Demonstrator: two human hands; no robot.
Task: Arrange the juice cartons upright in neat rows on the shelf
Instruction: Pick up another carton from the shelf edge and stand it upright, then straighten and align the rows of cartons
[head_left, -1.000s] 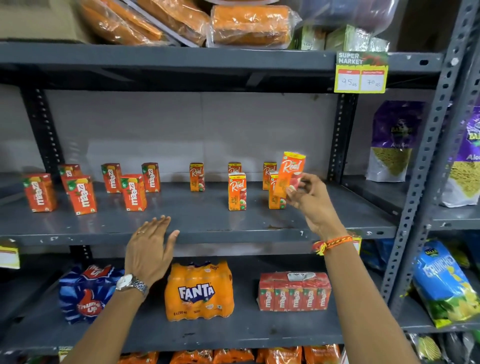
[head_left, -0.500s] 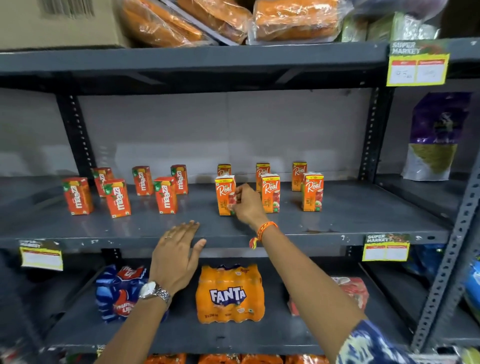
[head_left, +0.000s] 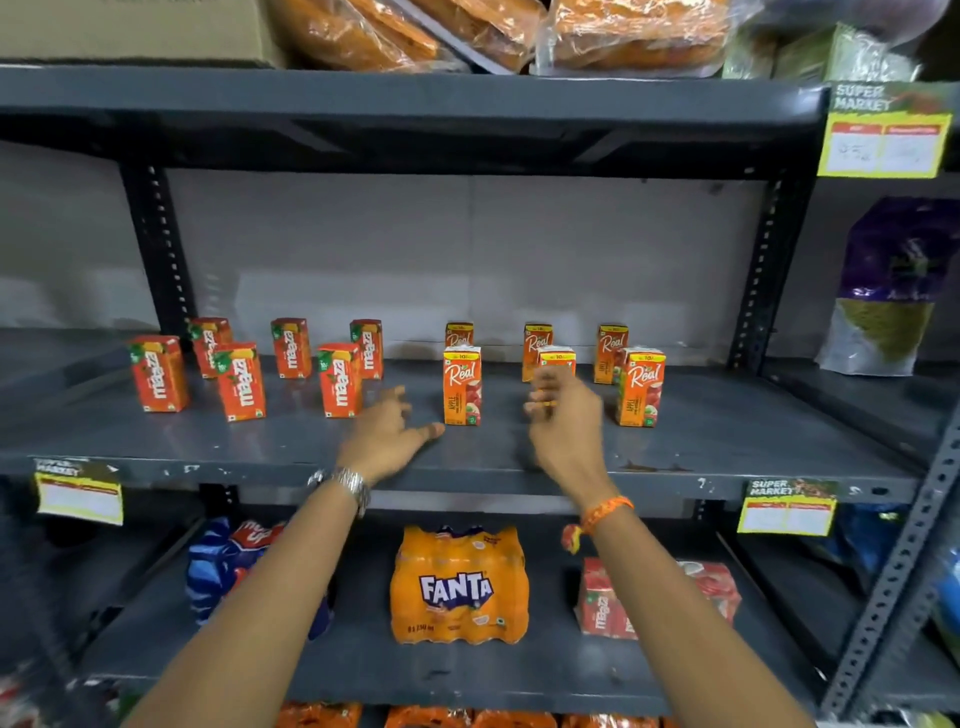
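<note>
Setting: grey metal shelving (head_left: 727, 447) in a shop, pale wall panel behind the middle level, seen from the head camera.
Middle shelf, left group: six red Maaza cartons (head_left: 159, 374), all upright, three at the back and three nearer the front edge, with gaps between them.
Middle shelf, right group: six orange Real cartons (head_left: 462, 387), upright in two rows of three; the front ones read "Real" and "Apple", with a yellow "10" band on top.
Front middle carton (head_left: 557, 357): mostly hidden behind the right hand; only its top shows.
Left hand (head_left: 385, 435): over the shelf between the Maaza and Real groups, fingers spread, holding nothing; thumb tip near the base of the front left Real carton, contact unclear. A metal wristwatch (head_left: 349, 484) sits on this wrist.
Right hand (head_left: 563, 421): blurred, fingers curled loosely just in front of the half-hidden carton; whether they grasp it cannot be told. An orange thread band (head_left: 605, 512) circles the wrist.
Price tags: yellow "SUPER MARKET" tags (head_left: 787, 506) on the shelf edges; handwritten figures unreadable.
Lower shelf: orange Fanta multipack (head_left: 460, 584) in the middle, blue wrapped pack (head_left: 223, 566) to its left, red Maaza multipack (head_left: 602, 605) to its right.
Top shelf: cardboard box (head_left: 135, 28) and clear-wrapped orange packs (head_left: 639, 31).
Right bay: purple snack bag (head_left: 891, 291), lettering blurred.
</note>
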